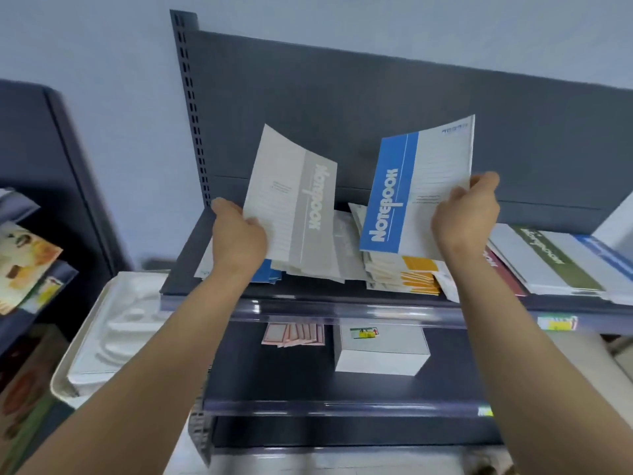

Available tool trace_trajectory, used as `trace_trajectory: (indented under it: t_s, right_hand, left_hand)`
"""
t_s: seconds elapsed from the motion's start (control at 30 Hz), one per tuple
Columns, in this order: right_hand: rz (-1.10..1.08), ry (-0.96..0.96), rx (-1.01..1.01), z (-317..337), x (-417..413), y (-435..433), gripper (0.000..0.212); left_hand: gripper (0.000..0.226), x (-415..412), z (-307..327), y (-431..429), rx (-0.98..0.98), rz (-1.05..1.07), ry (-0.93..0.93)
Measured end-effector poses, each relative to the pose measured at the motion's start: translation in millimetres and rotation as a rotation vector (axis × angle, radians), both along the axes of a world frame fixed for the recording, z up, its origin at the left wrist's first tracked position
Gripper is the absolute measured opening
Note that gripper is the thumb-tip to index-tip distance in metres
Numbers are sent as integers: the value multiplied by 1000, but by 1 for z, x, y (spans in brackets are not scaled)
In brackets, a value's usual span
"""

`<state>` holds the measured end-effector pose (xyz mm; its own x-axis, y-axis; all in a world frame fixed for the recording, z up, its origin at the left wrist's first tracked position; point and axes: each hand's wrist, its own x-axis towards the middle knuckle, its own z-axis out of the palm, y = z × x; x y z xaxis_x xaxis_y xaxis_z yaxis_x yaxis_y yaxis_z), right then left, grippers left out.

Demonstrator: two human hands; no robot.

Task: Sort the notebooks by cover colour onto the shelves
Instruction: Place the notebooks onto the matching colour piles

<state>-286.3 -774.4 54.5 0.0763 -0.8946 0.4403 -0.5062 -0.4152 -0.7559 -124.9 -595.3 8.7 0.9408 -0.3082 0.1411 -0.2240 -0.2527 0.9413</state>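
My left hand (238, 234) grips a grey notebook (291, 200) by its left edge and holds it tilted above the top shelf (308, 293). A blue notebook (414, 190) stands raised in my right hand (466, 217), which pinches its right edge. Under them lie piles on the shelf: blue notebooks (270, 274) at the left, grey ones (342, 248) in the middle, orange ones (416, 279) to the right. Farther right lie a dark red notebook (503, 272), a green one (555, 258) and another blue one (603, 252).
The lower shelf (445, 389) carries pink slips (294, 334) and a white box (382, 351). A white moulded tray (113, 334) sits to the left of the rack. Another rack with coloured packets (24, 262) stands at the far left.
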Motion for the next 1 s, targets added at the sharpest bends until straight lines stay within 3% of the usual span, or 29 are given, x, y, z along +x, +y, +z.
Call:
trace_trajectory:
  t_s: [0.33,0.6,0.73,1.0]
  right_hand:
    - [12,30,42,-15,9,-42,22]
    - [-21,53,30,-16,26,-61,24]
    - [-38,47,29,-21,33,-70,25]
    - [41,39,47,-28,56,-92,23]
  left_hand:
    - [15,22,-15,-46,40,-21,36]
    - [12,66,-40,-82,148,-48,229]
    - [19,88,-45,-88,69,-32,250]
    - [22,68,-63,-117,177,-138,319]
